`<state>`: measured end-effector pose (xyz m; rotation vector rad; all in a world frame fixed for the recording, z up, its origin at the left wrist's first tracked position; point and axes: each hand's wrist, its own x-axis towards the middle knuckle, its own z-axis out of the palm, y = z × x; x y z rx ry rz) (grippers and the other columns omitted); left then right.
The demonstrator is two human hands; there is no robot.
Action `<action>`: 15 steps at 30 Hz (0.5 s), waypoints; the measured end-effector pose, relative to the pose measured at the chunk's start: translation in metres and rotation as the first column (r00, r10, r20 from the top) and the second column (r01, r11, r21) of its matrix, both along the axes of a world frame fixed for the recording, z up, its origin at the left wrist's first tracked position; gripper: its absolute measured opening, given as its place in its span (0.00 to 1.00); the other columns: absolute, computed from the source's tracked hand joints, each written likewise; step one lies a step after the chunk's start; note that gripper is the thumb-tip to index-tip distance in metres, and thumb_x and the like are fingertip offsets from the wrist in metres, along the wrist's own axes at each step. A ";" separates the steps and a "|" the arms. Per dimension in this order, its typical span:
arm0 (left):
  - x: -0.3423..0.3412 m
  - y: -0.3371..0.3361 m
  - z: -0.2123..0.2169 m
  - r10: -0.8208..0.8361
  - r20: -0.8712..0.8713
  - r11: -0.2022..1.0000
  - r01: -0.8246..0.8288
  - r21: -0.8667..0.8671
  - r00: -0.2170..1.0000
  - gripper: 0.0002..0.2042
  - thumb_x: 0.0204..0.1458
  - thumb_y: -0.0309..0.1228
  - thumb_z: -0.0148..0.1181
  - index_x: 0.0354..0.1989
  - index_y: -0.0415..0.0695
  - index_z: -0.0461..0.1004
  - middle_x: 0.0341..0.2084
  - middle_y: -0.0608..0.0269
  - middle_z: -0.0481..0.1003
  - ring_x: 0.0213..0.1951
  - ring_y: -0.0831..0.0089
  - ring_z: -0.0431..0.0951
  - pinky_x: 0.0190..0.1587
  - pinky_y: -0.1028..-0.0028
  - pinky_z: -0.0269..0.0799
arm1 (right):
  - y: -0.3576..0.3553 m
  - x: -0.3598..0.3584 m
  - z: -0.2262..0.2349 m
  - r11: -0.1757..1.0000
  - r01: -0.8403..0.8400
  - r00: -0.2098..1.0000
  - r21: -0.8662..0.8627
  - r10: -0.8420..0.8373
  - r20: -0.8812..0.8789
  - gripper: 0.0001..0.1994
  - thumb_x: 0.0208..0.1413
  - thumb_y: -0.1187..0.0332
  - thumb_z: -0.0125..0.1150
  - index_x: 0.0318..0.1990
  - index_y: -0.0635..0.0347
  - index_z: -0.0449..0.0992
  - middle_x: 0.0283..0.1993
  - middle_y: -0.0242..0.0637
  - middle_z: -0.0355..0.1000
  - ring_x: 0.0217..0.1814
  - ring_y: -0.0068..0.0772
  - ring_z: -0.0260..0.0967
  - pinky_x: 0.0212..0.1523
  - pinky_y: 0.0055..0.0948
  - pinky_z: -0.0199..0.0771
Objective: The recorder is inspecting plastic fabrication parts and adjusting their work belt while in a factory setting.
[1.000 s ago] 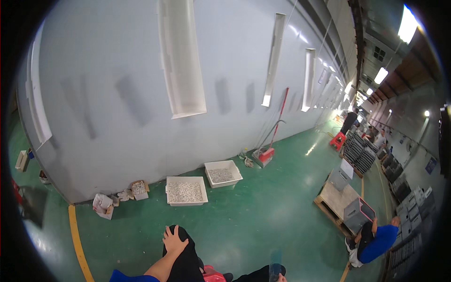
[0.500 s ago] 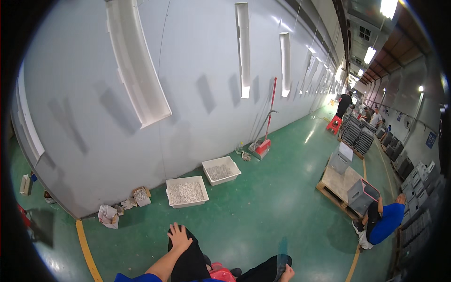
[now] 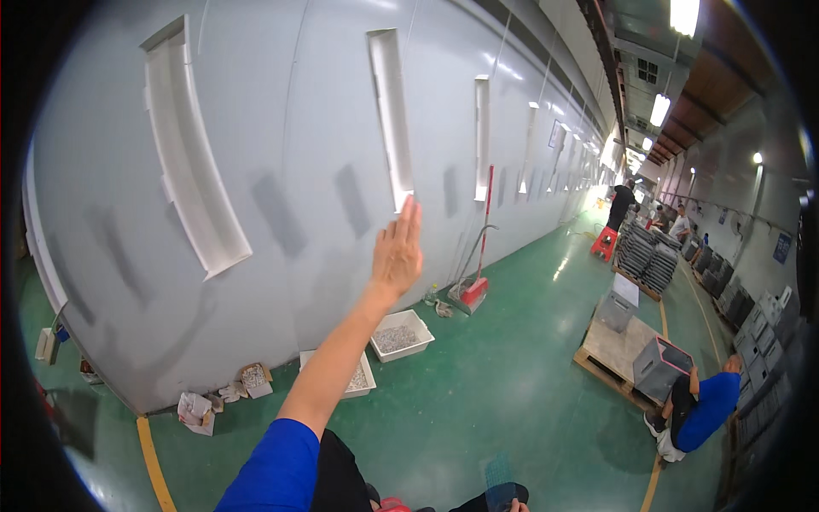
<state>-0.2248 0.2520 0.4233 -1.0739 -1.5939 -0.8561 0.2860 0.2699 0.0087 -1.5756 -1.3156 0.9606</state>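
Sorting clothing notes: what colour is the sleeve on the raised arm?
Bright blue sleeve, clearest in the head view.

Factory hall — green floor (image 3: pixel 512 401), pallet (image 3: pixel 618 350), stacked crates (image 3: pixel 648 256)

Left hand (image 3: pixel 397 252) raised, open, fingers together, empty, before pale wall (image 3: pixel 281 154).

The scene is evenly bright under rectangular ceiling lamps (image 3: pixel 685 15) at the upper right. The glossy green painted floor (image 3: pixel 512 375) carries pale streaks of glare, strongest far down the hall, where daylight washes the picture out. Soft grey shadows lie on the long pale grey wall (image 3: pixel 299 154). Strong fisheye bending curves the wall's straight edges, and black vignetting fills the corners. The raised bare left hand (image 3: pixel 397 247) shows slight blur.
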 end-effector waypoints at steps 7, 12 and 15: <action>-0.020 -0.010 0.013 0.212 0.249 0.971 -0.174 -0.164 0.945 0.36 0.38 0.23 0.59 0.60 0.35 0.53 0.54 0.50 0.62 0.45 0.57 0.70 0.43 0.63 0.66 | -0.001 -0.001 0.006 1.000 0.023 0.999 0.011 -0.023 -0.027 0.18 0.52 0.56 0.58 0.24 0.65 0.74 0.21 0.37 0.70 0.24 0.30 0.63 0.30 0.33 0.66; -0.028 -0.016 0.004 0.231 0.098 0.965 -0.215 -0.149 0.968 0.29 0.39 0.22 0.54 0.56 0.32 0.60 0.49 0.49 0.66 0.37 0.60 0.71 0.39 0.66 0.65 | 0.016 -0.003 -0.024 0.995 0.043 0.985 0.095 -0.026 -0.170 0.14 0.50 0.70 0.58 0.15 0.64 0.65 0.12 0.32 0.61 0.14 0.24 0.58 0.18 0.28 0.56; -0.035 -0.023 -0.004 0.206 0.090 0.971 -0.192 -0.139 0.974 0.29 0.39 0.21 0.54 0.56 0.33 0.60 0.51 0.49 0.65 0.40 0.60 0.71 0.41 0.66 0.65 | 0.014 -0.009 -0.026 0.991 0.119 0.975 0.066 -0.103 -0.198 0.17 0.50 0.74 0.57 0.13 0.64 0.60 0.12 0.27 0.55 0.15 0.17 0.51 0.17 0.25 0.51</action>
